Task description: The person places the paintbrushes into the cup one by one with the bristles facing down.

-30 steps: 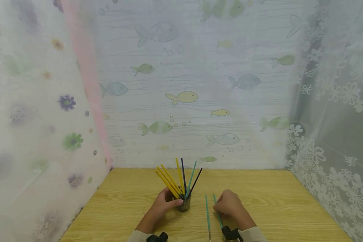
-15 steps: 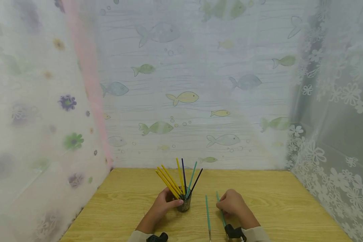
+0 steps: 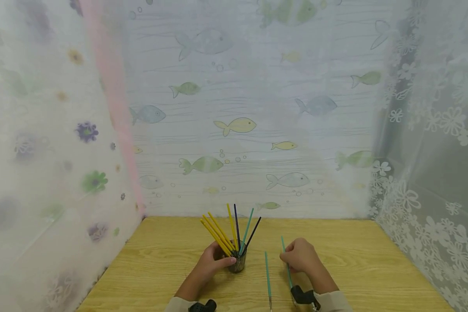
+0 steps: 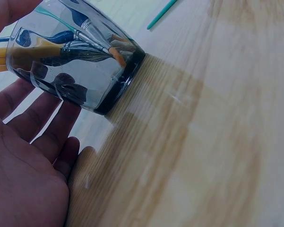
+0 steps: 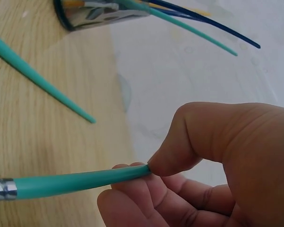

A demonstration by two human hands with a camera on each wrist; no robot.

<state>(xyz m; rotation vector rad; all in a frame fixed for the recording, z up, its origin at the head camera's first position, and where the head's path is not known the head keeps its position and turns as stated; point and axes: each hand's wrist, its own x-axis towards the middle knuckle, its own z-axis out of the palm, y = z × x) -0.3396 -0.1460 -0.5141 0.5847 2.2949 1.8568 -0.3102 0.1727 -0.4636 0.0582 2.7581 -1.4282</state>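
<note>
My left hand point(image 3: 207, 266) holds a dark-tinted clear glass point(image 3: 238, 263), thumb on the near side and fingers around the far side. Yellow, dark blue and teal paintbrushes lean out of this glass, bristles down, as the left wrist view shows through its wall point(image 4: 92, 78). To the right, my right hand point(image 3: 302, 256) pinches a teal paintbrush point(image 5: 66, 183) between thumb and fingers near the end of its handle. The brush's metal ferrule points back toward me. Between the glass and my right hand, a second teal paintbrush point(image 3: 268, 273) lies on the table.
The wood-grain table point(image 3: 171, 236) reaches back to a hanging sheet printed with fish point(image 3: 234, 143). A flowered sheet point(image 3: 62, 173) hangs at the left, and a translucent sheet with white flowers point(image 3: 444, 173) at the right.
My right hand has shifted slightly right and away from me, and the pinched paintbrush has moved with it. The left hand, the glass and the lying paintbrush have stayed put.
</note>
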